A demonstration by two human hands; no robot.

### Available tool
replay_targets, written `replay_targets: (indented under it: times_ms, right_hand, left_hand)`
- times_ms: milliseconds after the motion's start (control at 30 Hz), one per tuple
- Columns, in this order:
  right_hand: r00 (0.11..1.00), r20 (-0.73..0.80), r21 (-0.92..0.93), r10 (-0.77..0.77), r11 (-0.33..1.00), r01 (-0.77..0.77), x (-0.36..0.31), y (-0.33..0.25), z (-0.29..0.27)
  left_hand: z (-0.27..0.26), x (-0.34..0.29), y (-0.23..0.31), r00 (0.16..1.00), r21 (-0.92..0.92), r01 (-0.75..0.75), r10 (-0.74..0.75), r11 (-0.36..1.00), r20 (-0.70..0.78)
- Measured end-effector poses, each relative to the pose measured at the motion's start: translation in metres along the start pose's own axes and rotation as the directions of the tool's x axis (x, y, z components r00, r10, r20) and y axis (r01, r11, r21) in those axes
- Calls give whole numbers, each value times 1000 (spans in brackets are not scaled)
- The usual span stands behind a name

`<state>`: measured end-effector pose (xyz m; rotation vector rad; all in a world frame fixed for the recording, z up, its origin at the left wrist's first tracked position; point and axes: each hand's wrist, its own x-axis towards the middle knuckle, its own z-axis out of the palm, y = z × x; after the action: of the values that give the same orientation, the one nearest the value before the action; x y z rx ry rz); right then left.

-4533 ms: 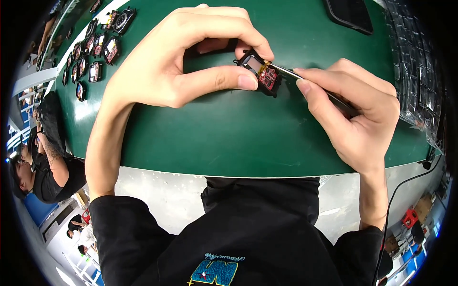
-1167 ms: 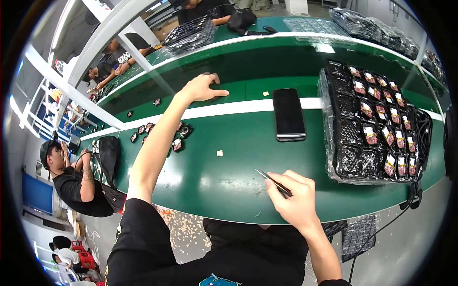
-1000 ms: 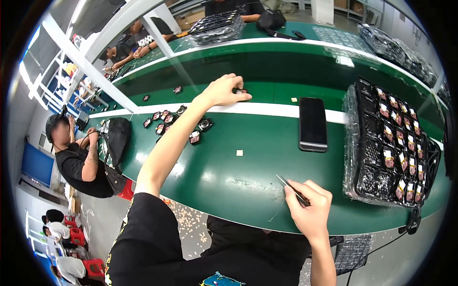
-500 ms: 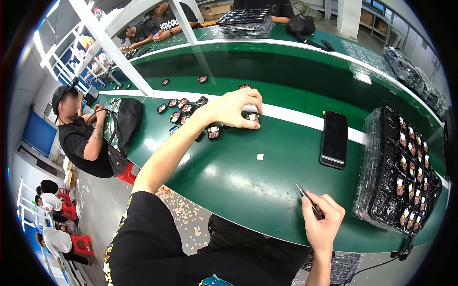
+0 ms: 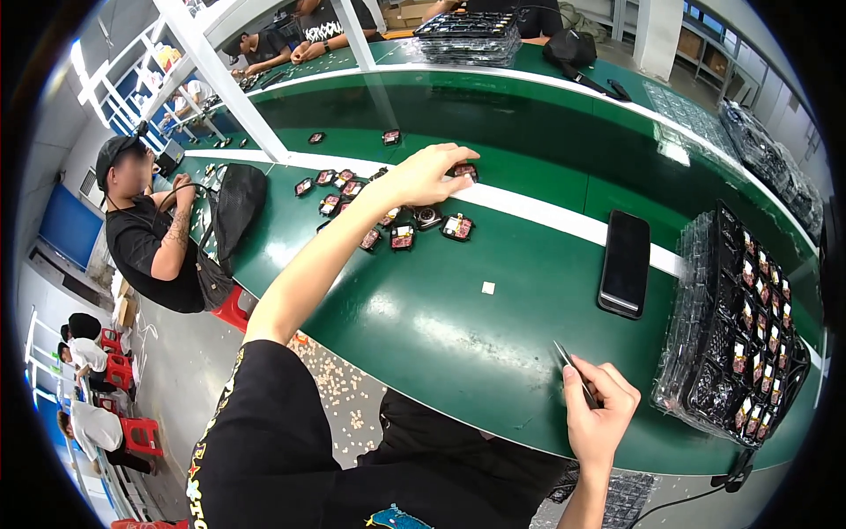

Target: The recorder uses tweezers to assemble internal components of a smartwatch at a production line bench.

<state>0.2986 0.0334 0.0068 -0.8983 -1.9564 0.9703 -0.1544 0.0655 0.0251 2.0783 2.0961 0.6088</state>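
Observation:
My left hand (image 5: 425, 179) reaches across the table, its thumb and fingers closed around the sides of a small black watch-like case (image 5: 465, 172) by the white strip. Just below it lies another watch-like case (image 5: 457, 227) with a pale label, untouched. A loose group of similar cases (image 5: 351, 189) spreads beneath and left of my forearm; one case (image 5: 428, 217) shows a round face. Low on the right, my right hand (image 5: 602, 407) is closed on dark tweezers (image 5: 568, 363), tips pointing up and left. A small pale square piece (image 5: 488, 287) rests on the green tabletop between my hands.
A black phone (image 5: 624, 263) lies right of centre. Farther right stands a stack of trays (image 5: 740, 326) filled with small parts. At the left, a co-worker (image 5: 150, 234) sits beside a black bag (image 5: 238, 212). A white post (image 5: 220, 79) rises from the table divider.
My left hand has let go of one case, which now lies near the group, and moved up to another by the white strip. My right hand keeps the tweezers in nearly the same place.

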Motion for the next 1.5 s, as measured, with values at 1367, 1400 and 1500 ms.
replay_targets:
  times_ms: [1367,1400,1500]
  right_hand:
    - [997,-20,-22,81,996,-81,2,4,7]
    - [996,-38,-20,86,996,-87,2,4,8]
    - [994,-39,20,103,995,-102,0,5,8]
  left_hand:
    - [-60,-37,-108,962,178,144,-96,974,-255]
    - [-55,-26,-107,963,171,136,-89,976,-254]
    - [-40,-2,-115,968,221,171,-122,960,-221]
